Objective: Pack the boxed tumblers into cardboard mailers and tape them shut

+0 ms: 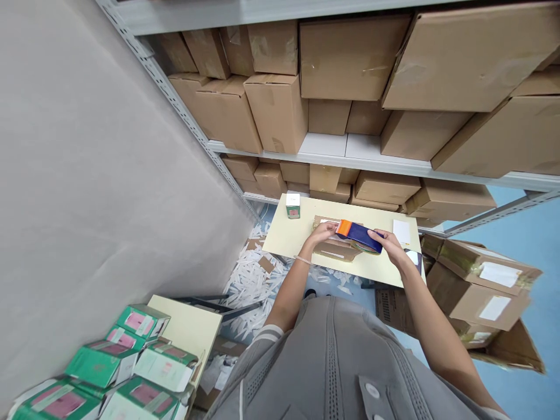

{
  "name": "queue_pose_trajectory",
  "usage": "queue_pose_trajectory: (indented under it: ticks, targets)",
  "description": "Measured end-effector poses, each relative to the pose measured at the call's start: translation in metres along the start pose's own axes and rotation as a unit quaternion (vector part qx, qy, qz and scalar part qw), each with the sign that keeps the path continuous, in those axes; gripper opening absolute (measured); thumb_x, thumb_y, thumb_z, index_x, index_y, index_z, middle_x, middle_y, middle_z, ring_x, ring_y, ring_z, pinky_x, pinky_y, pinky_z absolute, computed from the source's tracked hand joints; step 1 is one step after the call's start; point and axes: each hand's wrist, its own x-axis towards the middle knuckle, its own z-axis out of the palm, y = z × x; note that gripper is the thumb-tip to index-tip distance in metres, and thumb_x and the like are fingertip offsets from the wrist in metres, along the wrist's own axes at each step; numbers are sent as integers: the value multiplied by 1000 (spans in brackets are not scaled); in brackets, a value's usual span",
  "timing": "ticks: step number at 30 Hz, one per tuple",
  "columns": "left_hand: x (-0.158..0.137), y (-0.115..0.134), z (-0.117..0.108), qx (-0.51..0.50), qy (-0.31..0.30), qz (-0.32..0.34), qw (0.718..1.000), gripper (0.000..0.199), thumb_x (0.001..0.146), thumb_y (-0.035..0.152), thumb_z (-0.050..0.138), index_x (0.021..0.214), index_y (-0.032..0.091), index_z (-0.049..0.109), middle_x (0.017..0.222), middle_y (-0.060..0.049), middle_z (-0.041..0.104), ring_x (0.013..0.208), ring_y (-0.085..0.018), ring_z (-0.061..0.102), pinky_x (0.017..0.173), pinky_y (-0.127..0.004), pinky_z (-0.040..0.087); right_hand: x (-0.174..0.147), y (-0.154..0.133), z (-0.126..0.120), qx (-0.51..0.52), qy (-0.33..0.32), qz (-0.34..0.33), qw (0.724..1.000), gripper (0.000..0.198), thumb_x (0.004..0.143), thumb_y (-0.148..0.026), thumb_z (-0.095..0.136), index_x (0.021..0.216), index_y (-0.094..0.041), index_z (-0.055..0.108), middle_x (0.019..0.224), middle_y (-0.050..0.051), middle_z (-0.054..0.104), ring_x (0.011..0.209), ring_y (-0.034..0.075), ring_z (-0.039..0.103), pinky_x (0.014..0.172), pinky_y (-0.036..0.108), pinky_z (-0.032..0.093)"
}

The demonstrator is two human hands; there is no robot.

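Observation:
Between my two hands is a flat dark blue packet [363, 234] with an orange band at its left end. My left hand [324, 231] pinches the orange end, and my right hand [387, 242] grips the opposite blue end. Directly beneath the packet, a cardboard box [336, 251] lies on the pale yellow table [284, 233], partly hidden by my left hand and the packet. What the packet contains cannot be made out.
A small green and white box [293, 206] stands at the table's left; a white card [401, 232] lies right. Shelves [324, 146] with cardboard boxes rise behind. Stacked cartons [481, 286] flank the right. Paper scraps [254, 274] cover the floor; green boxes [96, 361] sit lower left.

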Motion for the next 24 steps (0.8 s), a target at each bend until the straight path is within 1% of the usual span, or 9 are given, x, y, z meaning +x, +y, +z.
queue_pose_trajectory:
  ticks: [4,8,12,16,21,24]
  targets:
    - [5,-5,1,4,-24,-13,1000,18,73,13,59,56,16,64,114,-11,72,109,-22,63,105,-37,42,-6,-13,-3,-72,-4,-22,997,58,67,-77,69,63,-20,56,58,-3,51,57,12,42,53,26,31]
    - [7,0,3,3,-26,-11,1000,16,75,13,61,59,16,64,121,-11,67,112,-22,60,105,-37,42,-10,-22,-13,-120,-16,-37,992,61,64,-79,70,61,-20,53,56,-4,46,56,11,38,53,26,28]
    - [9,12,7,11,-47,-3,999,15,77,17,65,63,16,64,120,-10,65,113,-22,58,104,-36,42,-11,-28,-26,-148,-23,-42,988,61,66,-79,68,63,-20,54,58,-4,46,57,12,39,54,26,28]
    - [11,19,8,16,-50,14,999,20,80,20,65,60,17,63,119,-10,62,113,-23,58,106,-37,41,-12,-33,-39,-172,-23,-48,984,60,64,-78,70,61,-20,55,57,-3,48,56,12,40,54,27,29]
    - [5,24,-5,16,-29,5,999,17,81,25,65,66,16,68,119,-9,60,115,-22,56,105,-33,40,-21,-39,-66,-189,-15,-21,982,59,66,-79,68,63,-20,61,57,-1,54,56,14,44,53,27,32]
    - [2,27,-11,-17,-24,-10,1000,20,78,32,69,67,16,68,116,-8,63,113,-21,57,103,-31,40,-20,-46,-77,-190,-17,-14,982,60,66,-79,69,65,-19,64,60,0,56,58,15,47,54,27,35]
